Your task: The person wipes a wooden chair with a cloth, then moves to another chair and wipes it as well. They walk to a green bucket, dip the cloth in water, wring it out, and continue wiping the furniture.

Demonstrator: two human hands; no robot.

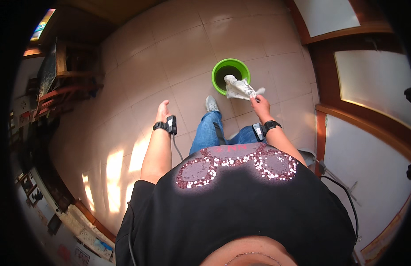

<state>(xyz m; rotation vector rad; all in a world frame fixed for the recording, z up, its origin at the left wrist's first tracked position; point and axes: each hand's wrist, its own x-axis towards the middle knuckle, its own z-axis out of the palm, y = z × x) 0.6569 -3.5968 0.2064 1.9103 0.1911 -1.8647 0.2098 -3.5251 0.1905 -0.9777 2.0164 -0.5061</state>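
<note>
A white patterned cloth (238,87) is pinched at one end in my right hand (260,105). Its loose end hangs over the near rim of a bright green bucket (214,85). Dark liquid (225,70) shows inside that bucket, which stands on the tiled floor. Whether the cloth touches the liquid, I cannot tell. My left hand (163,110) is held out to the left above the floor, with nothing seen in it. Its thumb side shows and the other fingers are mostly hidden. Each wrist wears a black strap with a small device.
Pinkish floor tiles (182,43) spread ahead. Wooden furniture (70,74) stands at the far left, and a wood-framed door with pale panels (375,79) lines the right. My grey shoe (211,103) is close to the bucket. A cable (177,148) runs from the left wrist device.
</note>
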